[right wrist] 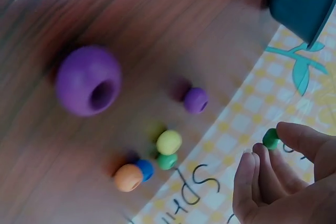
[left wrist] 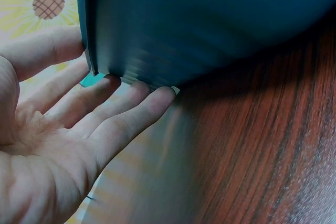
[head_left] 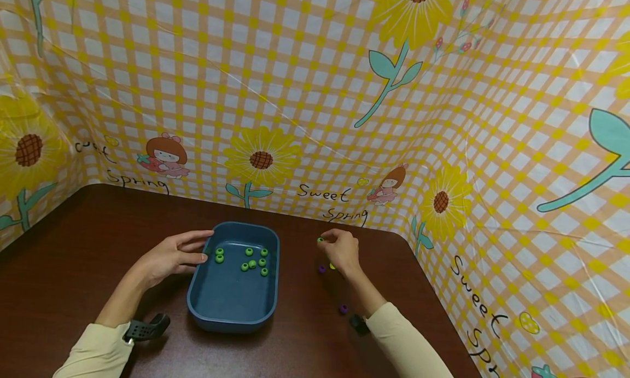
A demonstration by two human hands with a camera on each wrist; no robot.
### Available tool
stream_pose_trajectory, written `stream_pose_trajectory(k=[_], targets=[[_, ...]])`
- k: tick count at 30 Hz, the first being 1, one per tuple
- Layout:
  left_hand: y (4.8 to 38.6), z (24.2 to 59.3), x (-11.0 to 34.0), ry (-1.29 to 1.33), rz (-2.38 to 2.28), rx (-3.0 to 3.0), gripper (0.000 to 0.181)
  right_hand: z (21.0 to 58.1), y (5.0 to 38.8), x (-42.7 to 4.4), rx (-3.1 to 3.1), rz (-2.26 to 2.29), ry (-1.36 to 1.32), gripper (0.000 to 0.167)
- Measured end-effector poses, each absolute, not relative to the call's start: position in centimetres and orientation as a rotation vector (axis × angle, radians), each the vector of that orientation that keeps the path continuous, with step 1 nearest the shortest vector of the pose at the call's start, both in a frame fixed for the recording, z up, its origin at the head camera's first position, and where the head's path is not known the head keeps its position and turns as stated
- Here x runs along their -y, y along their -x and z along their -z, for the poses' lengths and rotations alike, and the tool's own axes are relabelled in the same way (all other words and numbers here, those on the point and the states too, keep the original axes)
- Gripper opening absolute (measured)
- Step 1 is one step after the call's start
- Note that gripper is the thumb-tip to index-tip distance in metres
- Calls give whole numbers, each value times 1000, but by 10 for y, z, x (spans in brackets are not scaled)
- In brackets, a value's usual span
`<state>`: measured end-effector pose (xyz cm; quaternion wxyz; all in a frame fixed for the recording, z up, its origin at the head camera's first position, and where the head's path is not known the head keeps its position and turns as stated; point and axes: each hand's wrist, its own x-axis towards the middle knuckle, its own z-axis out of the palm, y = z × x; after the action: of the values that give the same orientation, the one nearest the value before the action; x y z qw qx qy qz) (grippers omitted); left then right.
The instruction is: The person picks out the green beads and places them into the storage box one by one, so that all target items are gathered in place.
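Observation:
A dark blue bin [head_left: 232,300] stands on the table, with several green beads [head_left: 252,264] lying in its far half. My left hand [head_left: 169,257] is at the bin's left side, its fairly straight fingers touching the outer wall and the thumb at the rim. In the left wrist view the fingertips [left wrist: 167,96] meet the wall low down. To the right of the bin, my right hand [head_left: 342,252] pinches a green bead [right wrist: 271,138] between thumb and fingers, raised above the table.
On the table near my right hand lie two purple beads [right wrist: 196,100], a yellow bead [right wrist: 169,142], another green bead [right wrist: 167,161], a blue bead [right wrist: 145,169] and an orange bead [right wrist: 128,178]. A checked, flower-printed cloth [head_left: 305,104] encloses the back and sides of the table [head_left: 305,334].

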<state>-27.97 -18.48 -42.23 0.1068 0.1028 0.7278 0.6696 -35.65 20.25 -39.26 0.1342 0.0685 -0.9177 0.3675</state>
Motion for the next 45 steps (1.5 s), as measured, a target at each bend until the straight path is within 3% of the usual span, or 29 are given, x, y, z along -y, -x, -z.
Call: stream_pose_trajectory(k=[45], targets=[[280, 423, 186, -291, -1958, -2170, 69, 386, 331, -108, 2614, -1072, -539, 11]])
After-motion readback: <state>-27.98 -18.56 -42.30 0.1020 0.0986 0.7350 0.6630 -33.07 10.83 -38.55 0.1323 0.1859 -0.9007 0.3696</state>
